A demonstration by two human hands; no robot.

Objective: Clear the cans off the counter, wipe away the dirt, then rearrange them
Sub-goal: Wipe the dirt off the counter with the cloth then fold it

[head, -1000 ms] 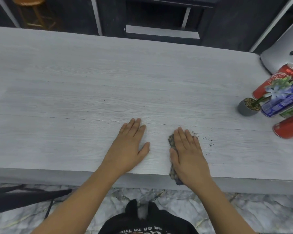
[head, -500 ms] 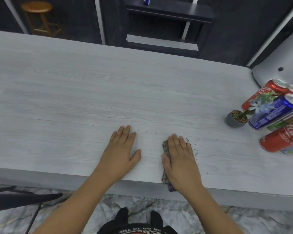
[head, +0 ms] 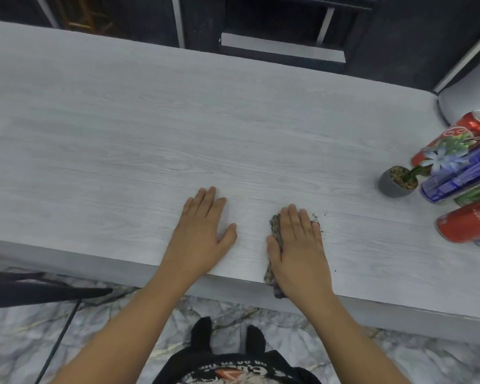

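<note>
Counter [head: 122,128] runs across the whole view, pale grey woodgrain, bare on its left part. From my remote seat I read this as the wipe stage.

Left hand [head: 203,231] lies flat on the counter, palm down, fingers straight and a little spread, holding nothing. My guess: it is there as a brace while the other hand works.

Just right of it, right hand [head: 297,245] presses flat on a dark mottled cloth [head: 275,228], fingers straight and together, not curled round it. Cloth is mostly hidden under the palm; I see a strip along the hand's left side and a bit hanging over the near counter edge. Its long axis runs near-to-far, roughly in line with the fingers, which point away from me. Flat palm makes sense for spreading pressure over the cloth.

Dirt specks [head: 315,216] sit just beside the fingertips on the far-right side, plus one or two stray grains nearer the edge. So wiping looks unfinished, I judge.

Further right, well apart from the hands, a small grey pot [head: 394,187] with a blue flower. Beside and behind it the cans: red can [head: 455,134], blue can [head: 460,176], a green one barely seen, nearer red can [head: 468,225]. All seem to stand upright at the counter's right end, parked out of the wiped zone; they only look tilted through the wide lens. Rearranging not yet begun.
</note>
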